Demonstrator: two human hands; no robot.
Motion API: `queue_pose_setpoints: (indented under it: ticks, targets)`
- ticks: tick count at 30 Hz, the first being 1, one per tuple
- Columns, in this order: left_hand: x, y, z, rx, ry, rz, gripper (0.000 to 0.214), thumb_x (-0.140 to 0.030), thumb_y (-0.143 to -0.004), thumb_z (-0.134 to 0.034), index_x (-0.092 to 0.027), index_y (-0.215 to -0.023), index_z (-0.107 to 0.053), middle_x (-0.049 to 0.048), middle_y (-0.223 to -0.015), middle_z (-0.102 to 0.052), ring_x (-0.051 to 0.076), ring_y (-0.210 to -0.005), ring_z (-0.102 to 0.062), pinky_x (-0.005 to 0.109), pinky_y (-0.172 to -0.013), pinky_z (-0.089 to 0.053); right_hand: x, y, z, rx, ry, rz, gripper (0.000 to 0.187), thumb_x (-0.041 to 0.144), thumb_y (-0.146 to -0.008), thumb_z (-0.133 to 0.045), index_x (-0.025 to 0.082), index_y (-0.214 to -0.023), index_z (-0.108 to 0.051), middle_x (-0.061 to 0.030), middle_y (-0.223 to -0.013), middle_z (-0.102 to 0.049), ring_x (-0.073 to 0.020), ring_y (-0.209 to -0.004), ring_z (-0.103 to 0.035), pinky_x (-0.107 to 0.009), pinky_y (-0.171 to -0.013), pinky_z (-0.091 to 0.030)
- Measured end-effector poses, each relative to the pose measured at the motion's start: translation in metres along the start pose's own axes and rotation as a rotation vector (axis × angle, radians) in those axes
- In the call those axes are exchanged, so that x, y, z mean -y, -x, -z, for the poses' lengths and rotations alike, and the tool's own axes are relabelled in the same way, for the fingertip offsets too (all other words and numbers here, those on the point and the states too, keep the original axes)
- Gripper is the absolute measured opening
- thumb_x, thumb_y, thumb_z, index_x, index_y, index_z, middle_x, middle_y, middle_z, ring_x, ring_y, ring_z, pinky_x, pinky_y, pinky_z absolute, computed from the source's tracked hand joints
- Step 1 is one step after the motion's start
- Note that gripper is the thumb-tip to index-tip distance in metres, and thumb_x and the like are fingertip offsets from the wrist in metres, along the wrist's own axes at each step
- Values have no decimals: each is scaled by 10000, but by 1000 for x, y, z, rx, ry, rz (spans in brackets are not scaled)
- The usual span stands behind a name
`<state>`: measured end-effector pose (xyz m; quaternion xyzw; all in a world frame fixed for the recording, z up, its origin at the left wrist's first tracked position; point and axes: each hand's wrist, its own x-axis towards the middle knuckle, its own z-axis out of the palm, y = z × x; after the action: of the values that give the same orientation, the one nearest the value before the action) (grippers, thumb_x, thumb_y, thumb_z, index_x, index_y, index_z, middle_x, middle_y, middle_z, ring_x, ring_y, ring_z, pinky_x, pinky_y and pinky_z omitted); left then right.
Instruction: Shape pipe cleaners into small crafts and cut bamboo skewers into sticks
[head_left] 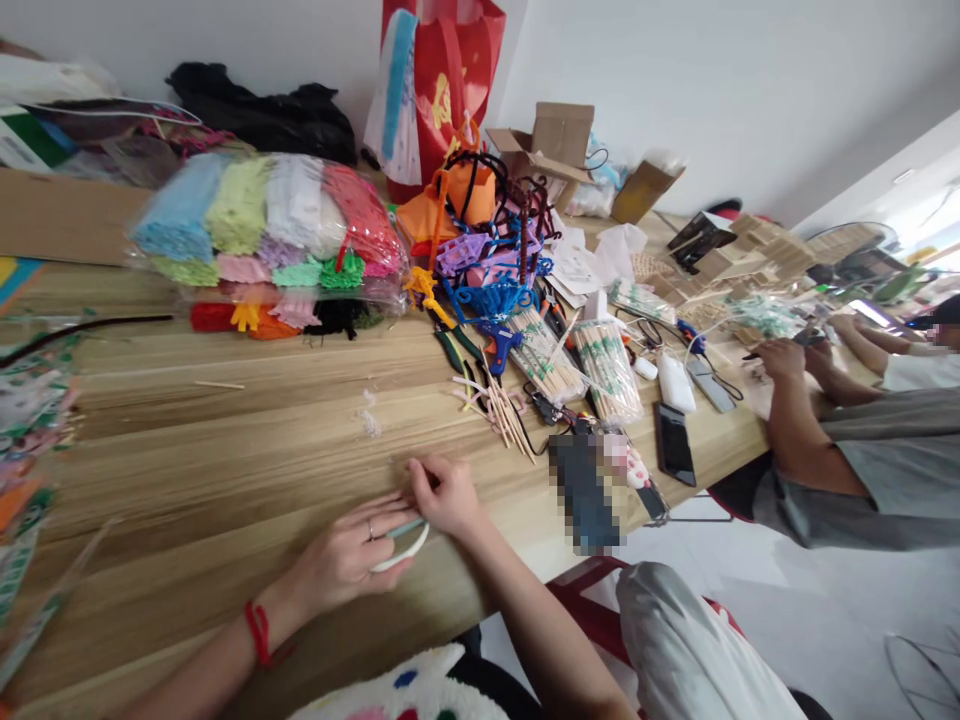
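Close to the table's near edge, my left hand point(349, 550) is closed around a bent white strip point(409, 555) that looks like a pipe cleaner. A thin grey-green strip point(403, 528) runs beside it, between the fingers of my left hand and my right hand. The fingers of my right hand point(448, 495) are curled in a pinch, touching the left fingertips. The far ends of both strips reach my right hand, where its fingers hide how they are held. A ring and a red string bracelet point(259, 632) are on my left hand and wrist.
Beyond my hands lie bagged colourful pipe cleaners point(240, 215), a blue glue gun point(499, 345), pliers point(452, 355), loose wooden sticks point(510, 420) and bagged sticks point(607, 370). A phone point(675, 443) lies to the right. Another person's hand point(780, 357) works farther along the table.
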<state>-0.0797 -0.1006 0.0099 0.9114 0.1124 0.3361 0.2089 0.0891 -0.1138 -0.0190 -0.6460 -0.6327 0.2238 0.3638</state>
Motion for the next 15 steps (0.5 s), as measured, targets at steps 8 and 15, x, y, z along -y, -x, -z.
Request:
queue_pose_setpoints:
  ticks: [8, 15]
  targets:
    - [11, -3, -7, -37, -57, -4, 256, -155, -778, -598, -164, -530, -536, 58, -1018, -691, 186, -1030, -613, 340, -935, -511, -5, -12, 3, -15, 2, 7, 320, 327, -877, -405, 181, -678, -608, 22, -484, -471, -91, -443, -407, -210, -469, -293]
    - [6, -2, -5, -18, -45, -7, 253, -170, -788, -580, -170, -538, -545, 48, -1029, -688, 178, -1041, -607, 329, -939, -509, -3, -5, 4, 1, -39, 7, 318, 320, -869, -408, 174, -666, -605, 7, -508, -514, -96, -446, -428, -214, -472, -299]
